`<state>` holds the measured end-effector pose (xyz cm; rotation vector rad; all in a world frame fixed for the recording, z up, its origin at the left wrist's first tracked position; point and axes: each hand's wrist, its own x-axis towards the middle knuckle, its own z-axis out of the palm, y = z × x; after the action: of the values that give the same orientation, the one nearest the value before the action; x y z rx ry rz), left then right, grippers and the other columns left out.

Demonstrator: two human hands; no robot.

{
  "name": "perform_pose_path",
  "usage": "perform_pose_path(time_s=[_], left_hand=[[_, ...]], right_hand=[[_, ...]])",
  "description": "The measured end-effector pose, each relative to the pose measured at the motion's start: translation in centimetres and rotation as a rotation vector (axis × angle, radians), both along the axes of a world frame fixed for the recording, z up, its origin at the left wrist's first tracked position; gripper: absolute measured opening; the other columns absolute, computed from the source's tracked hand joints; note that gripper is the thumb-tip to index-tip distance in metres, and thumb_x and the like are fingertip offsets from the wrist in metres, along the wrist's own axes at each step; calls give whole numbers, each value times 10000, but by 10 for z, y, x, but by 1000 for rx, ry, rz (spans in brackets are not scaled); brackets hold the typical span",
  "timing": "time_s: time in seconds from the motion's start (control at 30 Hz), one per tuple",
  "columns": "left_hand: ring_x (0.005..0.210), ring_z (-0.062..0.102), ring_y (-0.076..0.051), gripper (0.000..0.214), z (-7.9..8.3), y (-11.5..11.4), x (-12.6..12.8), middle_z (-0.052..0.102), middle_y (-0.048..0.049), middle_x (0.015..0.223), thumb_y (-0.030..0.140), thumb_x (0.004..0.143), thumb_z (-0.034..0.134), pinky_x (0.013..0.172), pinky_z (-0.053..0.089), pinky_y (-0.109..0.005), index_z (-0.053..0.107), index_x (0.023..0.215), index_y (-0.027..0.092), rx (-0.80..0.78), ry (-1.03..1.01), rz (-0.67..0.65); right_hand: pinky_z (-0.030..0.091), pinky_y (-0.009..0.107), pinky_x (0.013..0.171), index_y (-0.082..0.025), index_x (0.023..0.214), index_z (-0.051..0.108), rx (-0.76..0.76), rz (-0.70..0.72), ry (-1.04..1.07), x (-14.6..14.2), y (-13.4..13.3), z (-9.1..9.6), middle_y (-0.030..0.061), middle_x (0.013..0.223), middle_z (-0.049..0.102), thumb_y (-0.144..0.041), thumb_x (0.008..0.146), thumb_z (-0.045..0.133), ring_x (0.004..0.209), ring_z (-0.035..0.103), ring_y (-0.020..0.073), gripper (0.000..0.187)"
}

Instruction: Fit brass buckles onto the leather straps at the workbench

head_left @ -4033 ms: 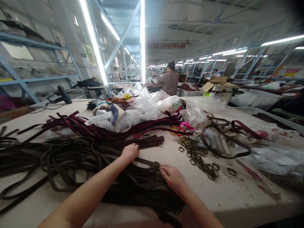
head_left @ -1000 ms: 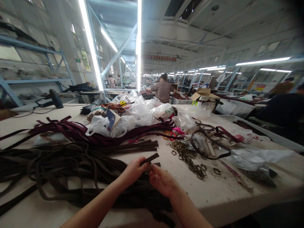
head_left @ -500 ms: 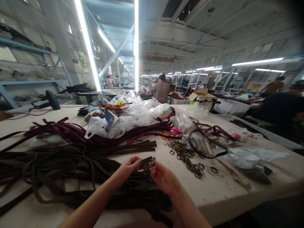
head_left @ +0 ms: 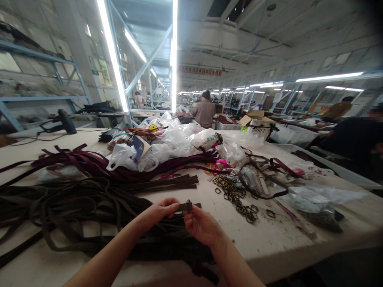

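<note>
My left hand (head_left: 160, 210) pinches the end of a dark brown strap (head_left: 183, 207) just above the table. My right hand (head_left: 201, 225) pinches a small metal buckle ring (head_left: 188, 205) that sits on that strap end. Both hands hover over a heap of dark brown straps (head_left: 89, 211) spread across the near left of the white table (head_left: 269, 243). A scatter of brass buckle rings (head_left: 236, 195) lies on the table to the right of my hands.
Maroon straps (head_left: 86, 161) lie behind the brown heap. Plastic bags (head_left: 176, 141) pile up mid-table, with orange-handled scissors (head_left: 211, 168) and more straps to the right. A person (head_left: 205, 112) works farther back; another person (head_left: 359, 139) sits at the right edge.
Four seconds ago both hands pressed down on the strap heap. Since then they have lifted a strap end, and the ring has slid onto it between my fingers.
</note>
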<state>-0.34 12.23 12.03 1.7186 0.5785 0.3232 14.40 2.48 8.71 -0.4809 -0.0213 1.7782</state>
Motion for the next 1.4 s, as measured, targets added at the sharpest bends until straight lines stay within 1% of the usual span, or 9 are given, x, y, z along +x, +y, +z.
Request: perform_pose_path(time_s=[0.13, 0.23, 0.37, 0.47, 0.6, 0.87, 1.07, 1.27, 1.4], left_hand=[[588, 424, -105, 381, -11, -1, 10, 481, 19, 637, 473, 812, 416, 551, 357, -211, 551, 949, 144, 61, -48, 60], [737, 507, -144, 386, -20, 2, 17, 572, -24, 802, 404, 815, 444, 681, 420, -258, 505, 1131, 190, 269, -92, 115], [855, 515, -162, 187, -20, 6, 22, 561, -47, 911, 313, 785, 511, 790, 405, -270, 638, 858, 197, 578, -128, 210], [777, 520, -138, 181, -13, 3, 23, 555, -28, 840, 315, 791, 493, 710, 414, -238, 601, 800, 170, 518, -177, 244], [599, 484, -114, 225, -12, 4, 22, 530, 20, 647, 363, 819, 422, 569, 383, -222, 525, 790, 165, 403, -74, 316], [638, 517, -138, 95, -21, 11, 20, 580, 3, 695, 277, 758, 486, 603, 342, -247, 516, 760, 187, 716, 251, 546], [582, 489, -128, 102, -20, 10, 20, 561, 18, 635, 283, 729, 501, 546, 312, -237, 505, 689, 189, 711, 261, 450], [578, 492, -128, 145, -21, 17, 21, 549, 16, 619, 304, 734, 476, 546, 339, -233, 498, 671, 176, 571, 146, 487], [597, 496, -130, 111, -19, 11, 19, 567, 12, 650, 292, 729, 496, 567, 327, -240, 515, 708, 185, 670, 214, 497]], right_hand=[[440, 129, 453, -125, 769, 573, -54, -146, -193, -12, 11, -1, -9, 639, 581, -97, 651, 693, 500, 515, 50, 170], [428, 139, 452, -140, 732, 561, -33, -263, -352, -16, 23, -3, -17, 625, 579, -124, 577, 733, 511, 518, 60, 232], [388, 150, 433, -148, 707, 532, -23, -327, -511, -14, 38, -7, -42, 540, 533, -212, 497, 772, 477, 485, 63, 325], [388, 167, 447, -152, 687, 514, -65, -360, -607, -12, 46, -10, -39, 523, 529, -270, 504, 760, 467, 479, 67, 328], [410, 190, 477, -165, 651, 503, -117, -384, -662, -15, 54, -13, -32, 521, 538, -238, 511, 712, 487, 502, 85, 262], [444, 221, 525, -177, 614, 495, -136, -434, -718, -25, 58, -22, -27, 530, 544, -181, 506, 643, 517, 532, 105, 183], [420, 219, 520, -170, 624, 505, -110, -482, -834, -23, 55, -30, -38, 524, 542, -172, 530, 639, 507, 511, 102, 164], [418, 239, 550, -172, 659, 496, -63, -474, -933, -23, 56, -29, -29, 556, 558, -257, 571, 640, 538, 522, 116, 189], [395, 230, 534, -172, 639, 495, -55, -464, -956, -24, 55, -26, -43, 543, 530, -237, 558, 629, 512, 493, 104, 170]])
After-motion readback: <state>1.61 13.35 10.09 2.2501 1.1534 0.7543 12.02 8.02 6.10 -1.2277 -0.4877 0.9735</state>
